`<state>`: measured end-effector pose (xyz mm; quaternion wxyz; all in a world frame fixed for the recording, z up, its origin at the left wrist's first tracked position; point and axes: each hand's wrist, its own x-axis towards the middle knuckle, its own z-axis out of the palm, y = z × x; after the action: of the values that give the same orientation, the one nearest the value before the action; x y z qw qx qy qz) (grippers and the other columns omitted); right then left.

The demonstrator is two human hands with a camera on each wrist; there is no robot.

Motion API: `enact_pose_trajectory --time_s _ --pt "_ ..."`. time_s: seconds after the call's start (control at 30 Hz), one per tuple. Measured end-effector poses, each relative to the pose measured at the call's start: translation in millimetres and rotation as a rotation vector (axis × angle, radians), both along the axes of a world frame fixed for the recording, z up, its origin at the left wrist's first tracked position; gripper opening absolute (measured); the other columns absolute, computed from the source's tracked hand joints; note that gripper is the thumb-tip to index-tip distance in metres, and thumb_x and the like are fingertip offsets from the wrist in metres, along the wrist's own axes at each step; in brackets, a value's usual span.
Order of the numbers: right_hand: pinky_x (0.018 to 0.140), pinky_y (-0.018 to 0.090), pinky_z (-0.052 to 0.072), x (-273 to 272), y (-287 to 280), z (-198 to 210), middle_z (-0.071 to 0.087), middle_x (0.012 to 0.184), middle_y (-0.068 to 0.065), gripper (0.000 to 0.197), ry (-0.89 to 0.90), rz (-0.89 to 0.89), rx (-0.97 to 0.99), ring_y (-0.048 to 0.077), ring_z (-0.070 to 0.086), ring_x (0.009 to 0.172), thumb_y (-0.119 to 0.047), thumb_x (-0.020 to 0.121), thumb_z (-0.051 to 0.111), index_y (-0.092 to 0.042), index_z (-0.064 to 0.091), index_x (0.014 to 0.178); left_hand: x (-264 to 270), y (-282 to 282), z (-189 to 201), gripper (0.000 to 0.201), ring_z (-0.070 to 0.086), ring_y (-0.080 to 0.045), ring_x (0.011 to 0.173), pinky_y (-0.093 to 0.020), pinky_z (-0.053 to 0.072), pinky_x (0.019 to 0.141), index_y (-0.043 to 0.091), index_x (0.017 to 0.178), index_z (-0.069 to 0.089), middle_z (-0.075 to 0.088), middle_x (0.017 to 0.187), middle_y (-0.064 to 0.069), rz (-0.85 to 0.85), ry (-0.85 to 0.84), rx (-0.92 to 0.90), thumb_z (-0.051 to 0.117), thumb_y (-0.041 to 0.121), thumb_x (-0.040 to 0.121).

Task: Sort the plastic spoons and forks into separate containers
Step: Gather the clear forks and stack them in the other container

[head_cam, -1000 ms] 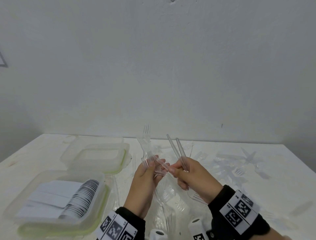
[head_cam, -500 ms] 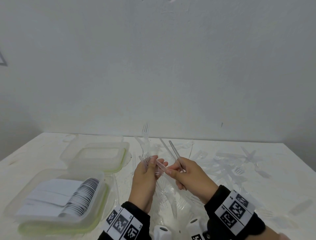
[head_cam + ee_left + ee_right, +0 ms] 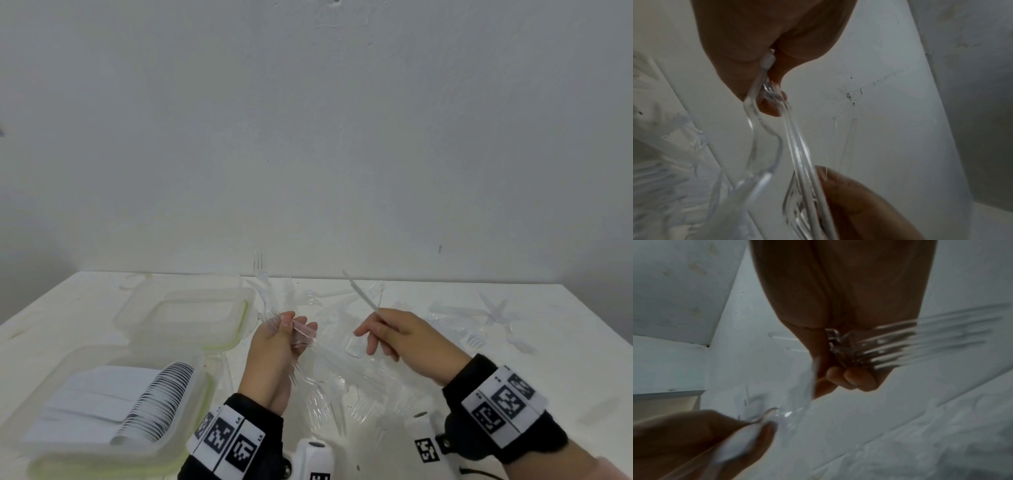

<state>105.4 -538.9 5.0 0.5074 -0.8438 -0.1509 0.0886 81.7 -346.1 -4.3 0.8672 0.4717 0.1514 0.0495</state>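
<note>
- Left hand (image 3: 274, 353): fingers clamped on bundle of clear forks (image 3: 270, 308), held above table (image 3: 565, 377).
- Right hand (image 3: 407, 337): thumb and fingers pinching clear fork handle (image 3: 363, 294), tines visible in wrist view.
- Loose cutlery pile (image 3: 346, 387) between hands.
- Spoon container (image 3: 102, 404) near left; far container (image 3: 185, 311) behind it.

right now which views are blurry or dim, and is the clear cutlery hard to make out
Head view: evenly lit and sharp, but the clear forks in the left hand nearly vanish against the white table. Left wrist view: dim, the forks softly smeared. Right wrist view: darkest, with fork tines motion-streaked beside the right hand.
</note>
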Motion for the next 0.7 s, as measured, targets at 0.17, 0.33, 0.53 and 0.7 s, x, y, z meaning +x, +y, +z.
enact_pose_trajectory --time_s 0.17,0.33,0.53,0.7 --pt "0.054 0.02 0.036 4.7 -25.7 10.0 0.072 0.08 0.0 0.016 0.152 0.04 0.009 0.012 0.044 0.058 -0.028 0.091 0.064 -0.018 0.075 0.083 4.4 5.0 0.2 0.015 0.064 -0.023 0.088 -0.03 0.049 0.071 0.004 0.1 0.055 0.061 0.096 -0.013 -0.006 0.01 -0.03 0.041 0.009 0.103" --pt "0.051 0.02 0.036 2.0 -29.9 4.2 0.075 0.081 0.004 0.017 0.253 0.06 -0.065 0.012 0.044 0.055 -0.025 0.082 0.074 -0.008 0.072 0.08 3.9 4.8 -3.3 0.02 0.065 -0.021 0.091 -0.027 0.055 0.067 -0.001 0.116 0.05 0.062 0.098 -0.016 0.004 -0.032 -0.088 0.039 0.009 0.104" --pt "0.046 0.018 0.037 6.7 -35.7 -1.1 0.074 0.074 0.006 0.013 0.142 -0.239 0.115 0.008 0.044 0.047 -0.015 0.087 0.068 -0.003 0.069 0.085 1.1 2.4 -8.5 0.02 0.067 -0.022 0.082 -0.021 0.056 0.067 0.004 0.096 0.056 0.066 0.092 -0.014 0.065 -0.086 0.067 0.04 0.01 0.103" --pt "0.044 0.021 0.032 25.0 -63.2 15.9 0.062 0.058 -0.002 0.013 0.043 -0.362 0.299 0.013 0.039 0.051 -0.013 0.077 0.076 -0.003 0.068 0.078 0.2 6.0 -11.5 0.015 0.07 -0.024 0.084 -0.024 0.06 0.069 0.001 0.102 0.058 0.066 0.093 -0.016 0.004 -0.058 0.074 0.045 0.01 0.101"
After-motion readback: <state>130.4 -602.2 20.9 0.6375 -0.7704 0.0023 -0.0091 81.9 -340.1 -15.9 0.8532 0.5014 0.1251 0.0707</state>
